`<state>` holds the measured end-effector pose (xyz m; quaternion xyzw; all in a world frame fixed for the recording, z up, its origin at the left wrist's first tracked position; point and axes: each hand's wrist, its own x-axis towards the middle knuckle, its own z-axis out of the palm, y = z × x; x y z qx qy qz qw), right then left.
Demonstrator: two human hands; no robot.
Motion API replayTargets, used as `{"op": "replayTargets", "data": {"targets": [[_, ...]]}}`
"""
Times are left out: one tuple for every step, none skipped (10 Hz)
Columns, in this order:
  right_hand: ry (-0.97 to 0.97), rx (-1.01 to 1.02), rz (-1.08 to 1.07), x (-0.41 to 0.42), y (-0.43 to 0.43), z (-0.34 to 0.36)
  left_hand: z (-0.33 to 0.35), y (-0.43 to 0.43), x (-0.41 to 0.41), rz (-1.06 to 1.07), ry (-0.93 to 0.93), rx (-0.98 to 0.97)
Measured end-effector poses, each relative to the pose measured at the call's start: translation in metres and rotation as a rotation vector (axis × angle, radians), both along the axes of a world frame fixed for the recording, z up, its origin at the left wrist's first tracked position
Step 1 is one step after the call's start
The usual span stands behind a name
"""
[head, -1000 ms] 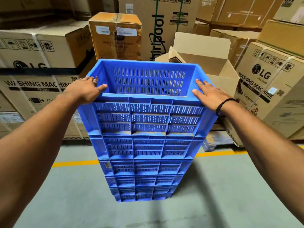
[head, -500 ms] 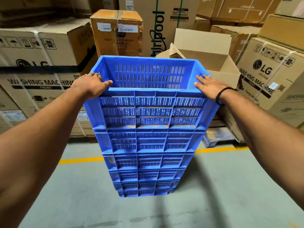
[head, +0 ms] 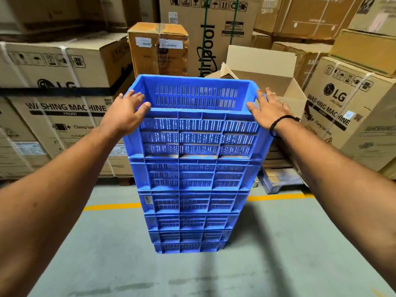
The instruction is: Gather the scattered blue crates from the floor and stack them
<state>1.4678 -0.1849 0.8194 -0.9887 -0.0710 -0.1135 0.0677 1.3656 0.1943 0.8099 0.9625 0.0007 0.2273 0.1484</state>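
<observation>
A tall stack of several blue slotted crates (head: 192, 202) stands on the grey floor in front of me. The top crate (head: 198, 136) is empty inside. My left hand (head: 125, 113) rests on its left rim near the front corner, fingers spread and relaxed, thumb on the front edge. My right hand (head: 266, 109), with a black band on the wrist, lies flat against the right rim, fingers straight. Neither hand curls around the crate.
Large cardboard appliance boxes (head: 64, 108) wall in the space at left, behind and at right (head: 351, 116). An open carton (head: 263, 67) sits behind the stack. A yellow floor line (head: 111, 207) runs across under the stack. Bare floor lies in front.
The stack now looks farther away and more of the floor shows. My left hand's fingers have loosened and spread on the rim. My right hand stays flat on the right rim.
</observation>
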Motion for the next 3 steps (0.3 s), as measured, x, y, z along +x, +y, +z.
{"op": "replayTargets", "data": {"targets": [[-0.071, 0.056, 0.06, -0.029, 0.008, 0.015, 0.005, -0.017, -0.032, 0.001, -0.031, 0.084], [-0.14, 0.101, 0.112, -0.067, 0.002, 0.022, 0.014, -0.044, -0.077, -0.008, -0.054, 0.1], [-0.211, 0.135, 0.156, -0.105, -0.014, 0.025, 0.022, -0.072, -0.123, 0.043, -0.111, 0.131]]}}
